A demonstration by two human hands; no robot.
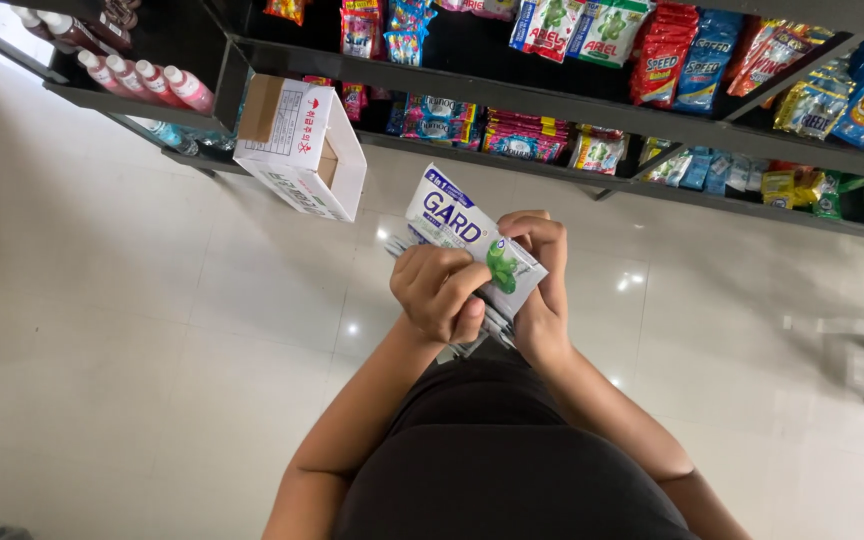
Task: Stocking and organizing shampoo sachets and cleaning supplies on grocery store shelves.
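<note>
We are holding a stack of flat white and blue sachets (pixel 467 243) up in front of our tummy, over the shiny pale floor (pixel 102 330). The top sachet has a green leaf picture on it. The stack is tilting, with one end pointing up toward the shelves.

Our left hand (pixel 439 290) is curling over the near side of the stack. Its fingers are pressed together, and they are pinching the top sachet near the leaf picture, as if we are peeling it off or counting it. Our right hand (pixel 542 290) is wrapping around the other side. Its fingers are closing tight on the stack from behind, so the sachets are not slipping out. More sachets are poking out under our hands, but we cannot tell how many.

A white cardboard box (pixel 302 148) is sitting a little way off, with its top open. It is leaning against the dark shelf (pixel 552 115). We cannot see what is inside it.

On the shelf, many bright packets (pixel 522 140) are lying in rows, close enough for us to reach. Pink bottles (pixel 142 80) are resting on their sides at the far left.
</note>
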